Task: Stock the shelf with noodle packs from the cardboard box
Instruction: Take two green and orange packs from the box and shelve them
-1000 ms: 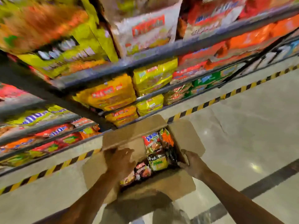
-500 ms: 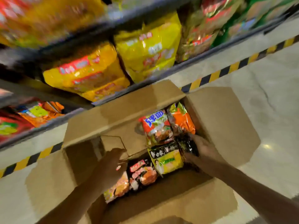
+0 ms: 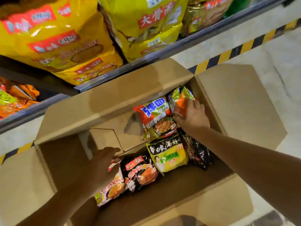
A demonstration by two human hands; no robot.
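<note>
- Inside the open cardboard box (image 3: pixel 236 103), at its far right corner, the right hand (image 3: pixel 192 116) grips the orange noodle pack (image 3: pixel 180 101), fingers curled over its lower edge.
- Near the box's left wall, the left hand (image 3: pixel 101 162) reaches down with loose fingers and holds nothing; its fingertips are just beside a pink pack (image 3: pixel 110 191).
- The other packs lie close together along the right side; the bottom on the left is bare.
- The four flaps are folded outward; the far flap lies just under the shelf (image 3: pixel 104 79) edge.

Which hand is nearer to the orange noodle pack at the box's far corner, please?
Right. The right hand rests on the orange noodle pack; the left hand is across the cardboard box, near its inner flap.
</note>
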